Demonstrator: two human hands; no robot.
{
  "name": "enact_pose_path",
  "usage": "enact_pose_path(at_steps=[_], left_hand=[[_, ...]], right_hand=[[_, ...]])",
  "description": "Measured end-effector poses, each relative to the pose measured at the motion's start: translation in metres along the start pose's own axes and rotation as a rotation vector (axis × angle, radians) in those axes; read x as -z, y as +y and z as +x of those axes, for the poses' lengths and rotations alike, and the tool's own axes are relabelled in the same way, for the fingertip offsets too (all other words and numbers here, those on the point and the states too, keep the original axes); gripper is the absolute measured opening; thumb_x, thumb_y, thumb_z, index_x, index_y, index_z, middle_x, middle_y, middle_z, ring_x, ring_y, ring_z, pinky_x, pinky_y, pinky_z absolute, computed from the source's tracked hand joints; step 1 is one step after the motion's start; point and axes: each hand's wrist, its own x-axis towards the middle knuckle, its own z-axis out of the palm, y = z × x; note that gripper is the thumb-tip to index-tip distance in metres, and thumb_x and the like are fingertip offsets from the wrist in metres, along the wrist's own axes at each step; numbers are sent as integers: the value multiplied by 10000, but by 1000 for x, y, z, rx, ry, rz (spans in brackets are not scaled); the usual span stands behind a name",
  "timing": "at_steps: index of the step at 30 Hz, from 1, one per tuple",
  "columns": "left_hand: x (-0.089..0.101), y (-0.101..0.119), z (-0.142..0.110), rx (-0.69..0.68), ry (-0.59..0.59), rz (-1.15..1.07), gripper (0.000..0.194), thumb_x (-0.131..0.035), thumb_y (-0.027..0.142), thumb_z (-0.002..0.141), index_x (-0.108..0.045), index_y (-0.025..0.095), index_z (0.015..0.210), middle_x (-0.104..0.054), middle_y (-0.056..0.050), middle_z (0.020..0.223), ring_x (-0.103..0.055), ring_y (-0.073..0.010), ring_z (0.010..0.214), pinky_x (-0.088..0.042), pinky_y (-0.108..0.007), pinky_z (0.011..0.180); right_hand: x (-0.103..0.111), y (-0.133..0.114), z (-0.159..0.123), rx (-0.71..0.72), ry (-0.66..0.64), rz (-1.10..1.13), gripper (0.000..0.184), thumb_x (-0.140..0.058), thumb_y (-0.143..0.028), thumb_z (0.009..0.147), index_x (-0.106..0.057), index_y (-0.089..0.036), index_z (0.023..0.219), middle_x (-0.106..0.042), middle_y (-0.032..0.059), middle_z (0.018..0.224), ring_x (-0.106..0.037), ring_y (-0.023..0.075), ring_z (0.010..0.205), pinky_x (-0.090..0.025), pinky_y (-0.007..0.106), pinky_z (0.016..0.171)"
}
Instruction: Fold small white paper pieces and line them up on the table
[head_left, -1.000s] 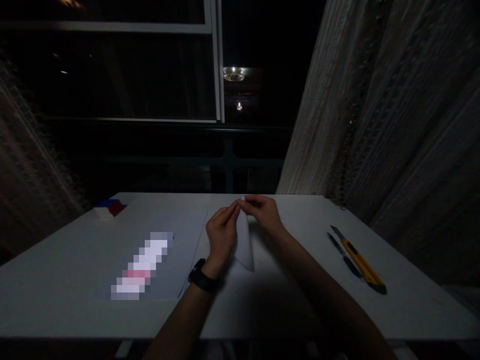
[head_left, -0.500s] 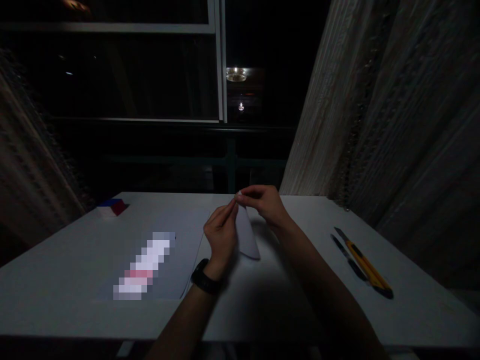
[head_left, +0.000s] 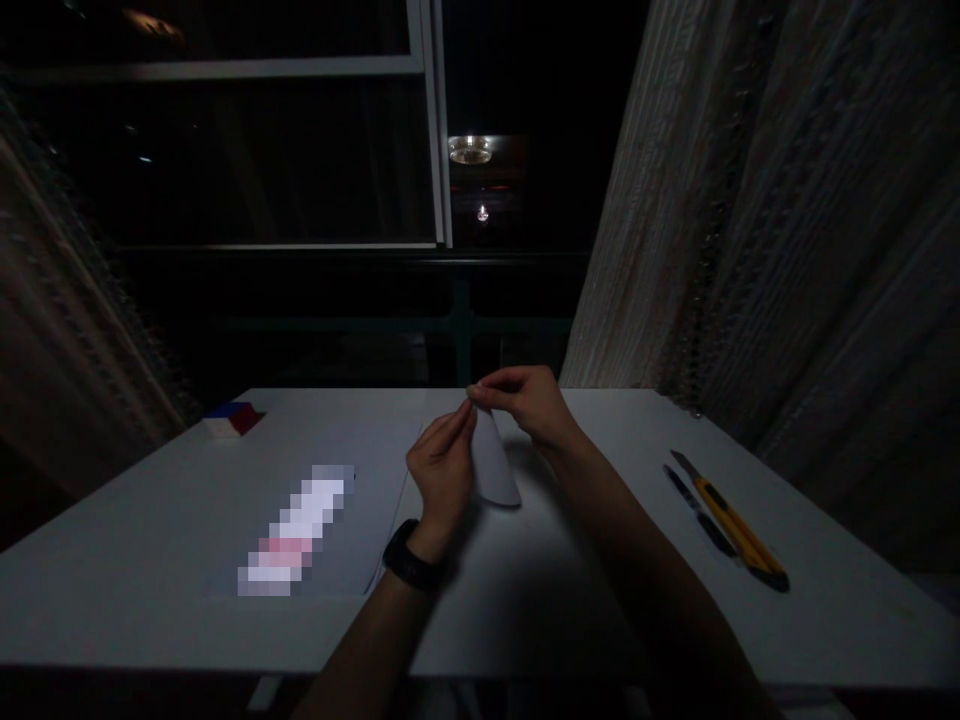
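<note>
A white sheet of paper (head_left: pixel 495 465), folded or rolled into a narrow wedge, stands between my hands above the middle of the table. My left hand (head_left: pixel 444 460) wears a black wristband and grips the paper's left side near the top. The fingertips of my right hand (head_left: pixel 525 400) pinch its upper tip, close against the left fingertips. My fingers hide the very tip. The paper's wide curved end points down toward me, over a shadow on the table.
The white table (head_left: pixel 585 640) bears a yellow box cutter (head_left: pixel 739 525) and a dark pen (head_left: pixel 699 510) at right. Flat paper (head_left: pixel 375 500) with a bright blurred-out object (head_left: pixel 296 530) lies at left. A coloured cube (head_left: pixel 231 419) sits back left. Curtains (head_left: pixel 637 200) hang beside the window.
Both hands keep their pinch near the paper's tip. The right fingertips have closed over the tip, and the paper's lower end has risen slightly. The view has shifted a little.
</note>
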Motion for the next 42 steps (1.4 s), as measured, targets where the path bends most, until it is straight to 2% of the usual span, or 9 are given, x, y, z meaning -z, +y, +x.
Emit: enact_pose_path(at_steps=[19,25,33,38,42], left_hand=[[1,1,-1,-5,21,1,206,-621,231,704,-673,221,903,-675,-28,893,-618,-162,823,-495,-316,779],[1,1,-2,-17,37,-9,209,-618,224,708,-669,224,910,-674,-23,907,-618,-159,832,-491,-315,789],[2,3,-2,-12,41,10,211,-609,230,716,-667,227,918,-671,-22,919,-615,-158,842,-482,-313,805],[2,2,-2,-44,37,3,209,-611,196,715,-668,228,913,-669,-22,902,-612,-154,828,-488,-305,780],[3,0,-2,-98,40,-11,213,-614,157,711,-671,226,904,-670,-19,869,-613,-144,786,-490,-295,748]], right_hand=[[-2,-2,-2,20,19,-68,261,-732,-366,514,-681,-136,625,-661,37,597,-598,157,580,-458,270,576],[-2,-2,-2,37,-2,-79,200,-720,-323,547,-688,-145,633,-668,37,611,-609,165,600,-464,276,590],[-2,-3,-2,43,-26,-91,212,-710,-344,559,-689,-150,642,-668,35,612,-610,164,604,-470,286,611],[-2,-4,-3,62,-12,-72,240,-726,-342,538,-684,-138,657,-676,45,653,-618,167,634,-476,277,621],[-4,-6,-4,48,21,-90,240,-730,-339,529,-676,-129,630,-665,42,607,-610,158,589,-471,267,589]])
